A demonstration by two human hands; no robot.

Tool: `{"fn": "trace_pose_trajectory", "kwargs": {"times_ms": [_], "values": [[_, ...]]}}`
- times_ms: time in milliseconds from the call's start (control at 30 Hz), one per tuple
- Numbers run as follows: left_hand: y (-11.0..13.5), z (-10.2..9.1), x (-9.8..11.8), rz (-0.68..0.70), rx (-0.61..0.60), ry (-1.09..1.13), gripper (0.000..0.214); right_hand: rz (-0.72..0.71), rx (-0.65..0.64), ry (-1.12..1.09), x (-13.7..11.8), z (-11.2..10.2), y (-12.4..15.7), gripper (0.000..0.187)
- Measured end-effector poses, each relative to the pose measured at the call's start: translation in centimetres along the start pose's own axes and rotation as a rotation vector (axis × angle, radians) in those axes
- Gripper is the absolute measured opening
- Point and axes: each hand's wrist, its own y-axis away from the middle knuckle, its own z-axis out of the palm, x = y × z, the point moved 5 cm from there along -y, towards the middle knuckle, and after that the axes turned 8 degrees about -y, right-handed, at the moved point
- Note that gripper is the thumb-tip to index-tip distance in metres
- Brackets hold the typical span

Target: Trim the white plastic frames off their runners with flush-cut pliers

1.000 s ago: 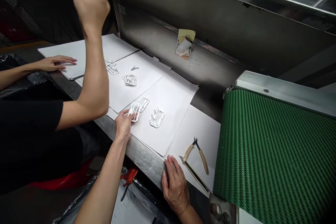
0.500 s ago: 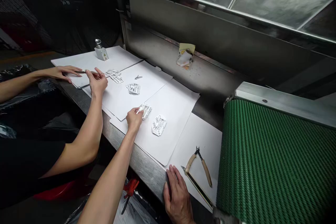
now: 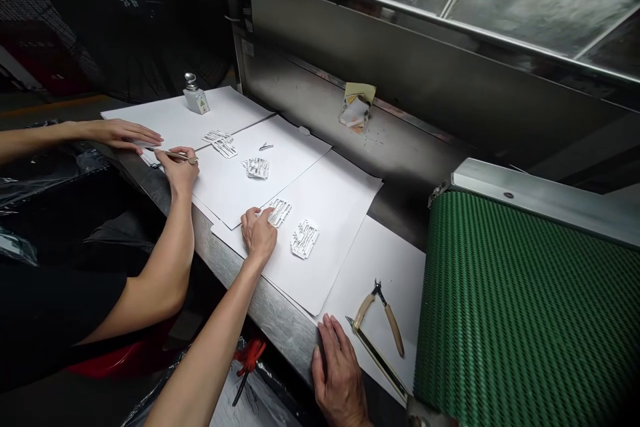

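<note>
Right hand: the right hand is lying palm down at the bench edge, fingers close together and straight, holding nothing visible.
Craft knife: the craft knife is lying just right of the right hand, blade tip pointing away.
Side cutters: the beige-handled side cutters are lying splayed beyond the knife, ahead and right of the right hand.
Conveyor: the green conveyor belt is filling the area well right of both hands.
Left hand: the left hand is resting on white paper, fingers bent, thumb touching the first openwork piece; cannot tell whether it is pinching it.
Openwork pieces: the first is lying at the left thumb; a second openwork piece is lying apart, right of the left hand.
Farther pieces: a small openwork stack is sitting beyond the left hand; a loose strip pile is lying farther, to its left.
Co-worker: a neighbour's right hand is holding a slim metallic tool, left of the left hand; the neighbour's left hand is lying flat on paper beside it.
Bottle: a metal-capped bottle is standing upright beyond the neighbour's hands.
Wall: yellow paper is hanging on the metal panel, beyond both hands.
</note>
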Motion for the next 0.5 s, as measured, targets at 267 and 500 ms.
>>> {"fn": "trace_pose_trajectory", "kwargs": {"times_ms": [267, 500], "values": [[-0.4, 1.1, 1.6, 0.190, -0.069, -0.116, 0.047, 0.004, 0.007, -0.012, 0.0, 0.0, -0.1, 0.049], [-0.7, 1.6, 1.6, 0.210, -0.087, -0.157, 0.049, 0.015, 0.003, -0.006, -0.2, -0.1, -0.1, 0.048]]}}
